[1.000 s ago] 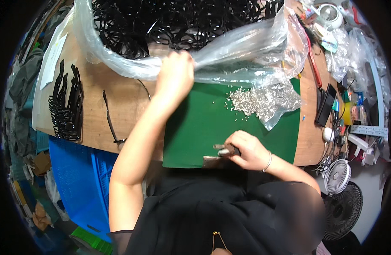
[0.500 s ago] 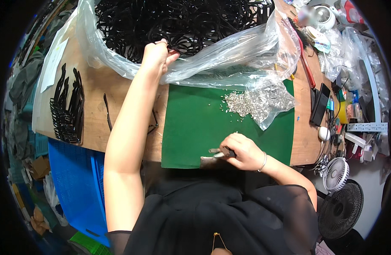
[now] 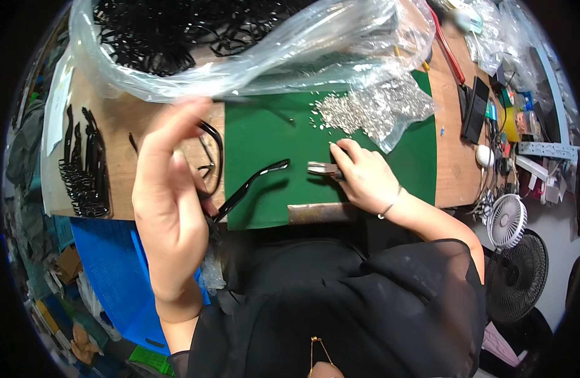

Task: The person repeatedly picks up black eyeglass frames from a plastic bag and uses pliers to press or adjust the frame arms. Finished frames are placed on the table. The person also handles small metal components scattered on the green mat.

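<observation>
A black eyeglass frame (image 3: 251,184) is in my left hand (image 3: 173,208), which is closed and slightly blurred. One of its temples reaches over the green mat (image 3: 258,142), and part of the frame is hidden behind my fingers. My right hand (image 3: 372,179) grips pliers (image 3: 324,169), their jaws pointing left above the mat. The thumb and index finger of that hand are near a spread pile of small silvery metal pieces (image 3: 340,113); a tiny bit seems to show at the fingertip. Beside the pile, a clear bag (image 3: 394,110) holds more pieces.
A large clear plastic bag (image 3: 284,57) full of black eyeglass frames (image 3: 145,41) fills the far side. Stacked black frames (image 3: 85,170) stand at the left on the wooden table. A phone (image 3: 476,110) and a red-handled tool (image 3: 450,53) lie right. A blue crate (image 3: 117,277) sits below left.
My left hand has come back from the large bag toward me with a black eyeglass frame. My right hand has moved forward with the pliers, toward the metal pieces. The view has shifted.
</observation>
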`<state>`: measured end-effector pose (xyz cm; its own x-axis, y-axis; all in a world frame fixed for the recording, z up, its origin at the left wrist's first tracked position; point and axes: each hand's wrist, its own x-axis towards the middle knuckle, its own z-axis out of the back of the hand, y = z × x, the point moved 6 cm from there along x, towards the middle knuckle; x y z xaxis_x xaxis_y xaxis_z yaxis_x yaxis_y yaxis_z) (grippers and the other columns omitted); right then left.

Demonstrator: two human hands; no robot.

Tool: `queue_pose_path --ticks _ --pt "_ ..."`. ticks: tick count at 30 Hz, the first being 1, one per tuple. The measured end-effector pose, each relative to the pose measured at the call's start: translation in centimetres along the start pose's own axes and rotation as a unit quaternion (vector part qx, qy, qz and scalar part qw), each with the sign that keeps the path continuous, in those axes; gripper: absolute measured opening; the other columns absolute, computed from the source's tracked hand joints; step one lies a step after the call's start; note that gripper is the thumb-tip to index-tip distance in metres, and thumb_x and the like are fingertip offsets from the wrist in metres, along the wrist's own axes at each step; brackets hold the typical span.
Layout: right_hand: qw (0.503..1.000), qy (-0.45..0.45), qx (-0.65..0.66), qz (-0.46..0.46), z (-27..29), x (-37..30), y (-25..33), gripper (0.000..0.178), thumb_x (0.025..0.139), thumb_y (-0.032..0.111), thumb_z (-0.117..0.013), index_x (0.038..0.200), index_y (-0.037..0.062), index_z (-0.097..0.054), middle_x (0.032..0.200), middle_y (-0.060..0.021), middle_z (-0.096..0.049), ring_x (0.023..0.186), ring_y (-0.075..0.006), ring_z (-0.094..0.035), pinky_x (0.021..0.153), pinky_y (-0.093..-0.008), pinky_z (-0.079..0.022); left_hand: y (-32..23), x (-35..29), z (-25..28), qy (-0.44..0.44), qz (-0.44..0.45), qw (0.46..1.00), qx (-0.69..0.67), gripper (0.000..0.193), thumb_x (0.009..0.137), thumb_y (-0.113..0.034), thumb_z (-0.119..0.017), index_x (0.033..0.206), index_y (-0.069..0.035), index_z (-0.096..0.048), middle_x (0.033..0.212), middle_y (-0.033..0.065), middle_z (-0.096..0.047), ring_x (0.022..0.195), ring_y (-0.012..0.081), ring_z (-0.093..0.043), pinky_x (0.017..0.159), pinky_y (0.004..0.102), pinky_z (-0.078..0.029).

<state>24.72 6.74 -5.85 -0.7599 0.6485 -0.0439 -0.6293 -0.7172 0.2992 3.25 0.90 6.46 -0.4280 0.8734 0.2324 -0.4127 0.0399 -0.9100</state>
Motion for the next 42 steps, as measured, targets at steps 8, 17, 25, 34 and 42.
queue_pose_path --ticks 8,17,25,34,42 --pt "0.989 -0.017 0.126 -0.077 2.5 -1.7 -2.8 0.022 0.072 0.013 -0.059 0.09 0.0016 -0.052 0.081 -0.0157 -0.056 0.072 -0.0317 -0.057 0.064 -0.0397 -0.046 0.3 -1.2 2.3 0.099 -0.075 0.929 0.348 0.002 0.07 0.003 -0.06 0.072 0.003 -0.059 0.108 0.0172 -0.056 0.094 0.0224 -0.057 0.072 0.026 -0.045" --pt "0.975 -0.029 0.176 -0.133 -0.8 -0.6 -4.6 0.015 0.071 0.008 -0.057 0.083 0.0023 -0.051 0.075 -0.0153 -0.053 0.073 -0.0334 -0.054 0.065 -0.0411 -0.045 4.0 -7.4 -5.6 0.179 0.246 0.9 -0.313 0.043 0.074 0.011 -0.056 0.11 0.001 -0.035 0.104 0.0195 -0.056 0.073 0.0106 -0.057 0.066 0.0211 -0.048" --pt "0.982 0.054 0.141 -0.112 -1.3 0.3 -4.1 0.016 0.072 0.009 -0.056 0.083 -0.0002 -0.048 0.077 -0.0163 -0.052 0.073 -0.0344 -0.054 0.066 -0.0411 -0.045 5.1 -8.8 -8.1 0.161 0.181 0.932 -0.27 0.081 0.072 0.008 -0.061 0.134 -0.002 -0.009 0.108 0.0175 -0.055 0.069 0.0056 -0.049 0.074 0.0201 -0.042" --pt "0.997 -0.019 0.041 -0.054 -0.8 0.6 -2.8 0.017 0.069 0.007 -0.06 0.081 0.0011 -0.049 0.075 -0.014 -0.052 0.071 -0.0307 -0.055 0.062 -0.0388 -0.045 4.1 -7.9 -9.6 0.235 0.06 0.936 -0.256 0.089 0.069 0.011 -0.062 0.135 -0.005 -0.004 0.117 0.0217 -0.048 0.079 0.0144 -0.06 0.074 0.0244 -0.047" --pt "0.889 -0.01 0.444 -0.113 4.5 -1.6 1.5 0.013 0.075 0.002 -0.059 0.086 -0.0008 -0.052 0.076 -0.012 -0.054 0.067 -0.023 -0.057 0.061 -0.0297 -0.045 3.9 -7.8 -10.7 0.165 0.088 0.939 -0.287 0.083 0.071 0.009 -0.063 0.132 0.001 -0.009 0.123 0.0216 -0.046 0.081 0.0165 -0.062 0.072 0.0248 -0.048"
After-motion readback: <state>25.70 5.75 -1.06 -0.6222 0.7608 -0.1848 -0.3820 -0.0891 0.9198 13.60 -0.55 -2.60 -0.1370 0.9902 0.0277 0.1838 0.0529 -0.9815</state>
